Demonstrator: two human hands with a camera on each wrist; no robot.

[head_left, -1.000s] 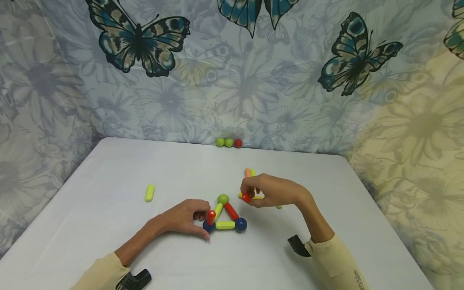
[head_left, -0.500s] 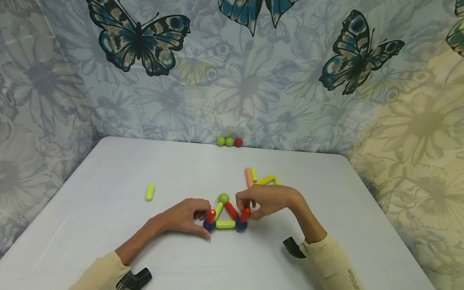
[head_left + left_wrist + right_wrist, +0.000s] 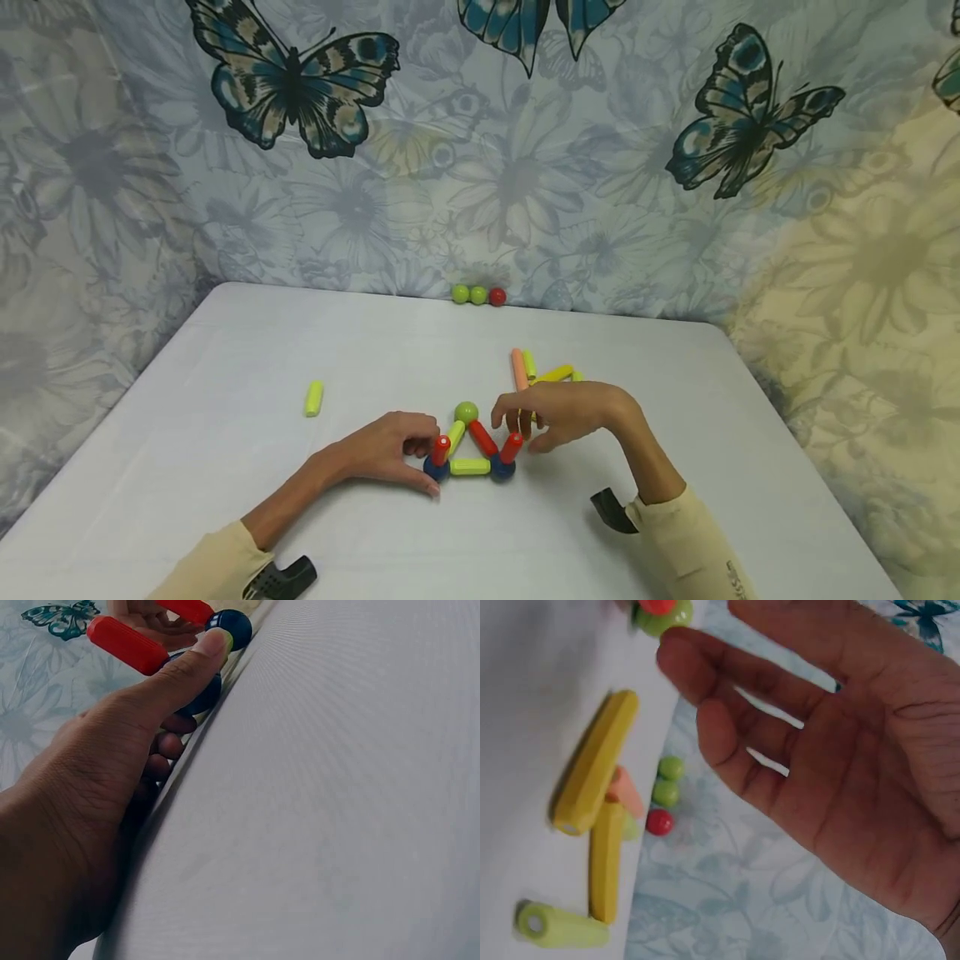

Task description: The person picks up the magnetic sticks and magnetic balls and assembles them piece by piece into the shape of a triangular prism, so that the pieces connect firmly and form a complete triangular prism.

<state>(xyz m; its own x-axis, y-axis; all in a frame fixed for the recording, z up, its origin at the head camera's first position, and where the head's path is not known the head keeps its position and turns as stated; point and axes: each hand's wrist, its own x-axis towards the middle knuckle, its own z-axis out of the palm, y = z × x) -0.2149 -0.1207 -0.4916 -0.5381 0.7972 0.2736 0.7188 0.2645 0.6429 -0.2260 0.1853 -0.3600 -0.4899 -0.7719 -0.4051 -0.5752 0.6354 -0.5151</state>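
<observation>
A triangle of magnetic sticks and balls lies on the white table, with a green ball (image 3: 466,412) at its far corner. Its left blue ball (image 3: 433,472) is pinched between thumb and fingers of my left hand (image 3: 378,452). From that ball rises a red magnetic stick (image 3: 127,645). A second red stick (image 3: 512,447) stands tilted on the right blue ball (image 3: 502,470). Close beside that stick, my right hand (image 3: 570,414) holds nothing, its fingers loosely bent and apart. A yellow-green stick (image 3: 470,467) joins both blue balls.
Behind the right hand lie several loose sticks, among them an orange stick (image 3: 519,369) and a yellow stick (image 3: 596,765). One yellow-green stick (image 3: 313,399) lies off to the left. Two green balls and a red ball (image 3: 497,297) line the table's far edge.
My right hand has brought a red stick leftward and nearer onto the right blue ball, then let go and drawn slightly away. My left hand has kept its place at the left blue ball.
</observation>
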